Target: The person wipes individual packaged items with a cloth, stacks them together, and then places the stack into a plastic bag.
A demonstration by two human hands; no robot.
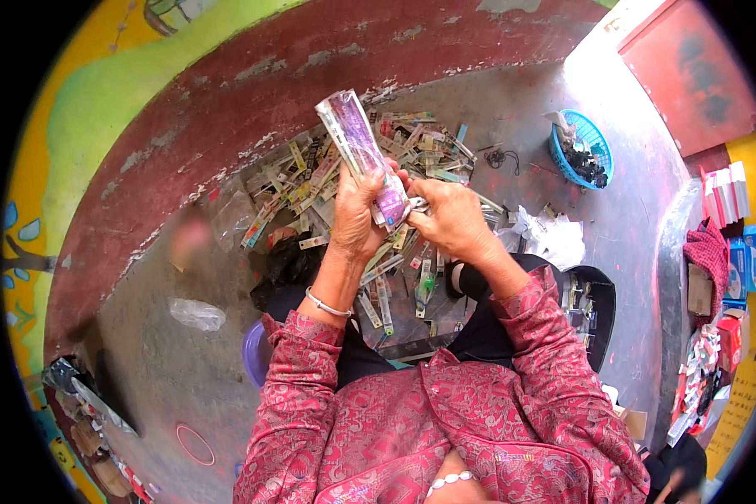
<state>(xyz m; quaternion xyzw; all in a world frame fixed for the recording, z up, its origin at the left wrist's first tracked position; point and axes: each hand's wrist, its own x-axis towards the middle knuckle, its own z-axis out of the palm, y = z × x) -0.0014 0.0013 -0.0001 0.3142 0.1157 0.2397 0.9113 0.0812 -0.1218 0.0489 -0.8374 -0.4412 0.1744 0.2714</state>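
Firmly, left hand (359, 210): your fingers grip the purple-printed bundle (358, 139) around its lower half.
Right hand (455, 217): your fingers pinch near its lower end; work gently there.
Bundle: above the slim-packet pile (315, 181); keep it steady.

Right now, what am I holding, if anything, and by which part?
A long purple-and-white bundle, gripped around its lower half by your left hand. Your right hand is at its lower end; exactly what those fingers pinch isn't clear.
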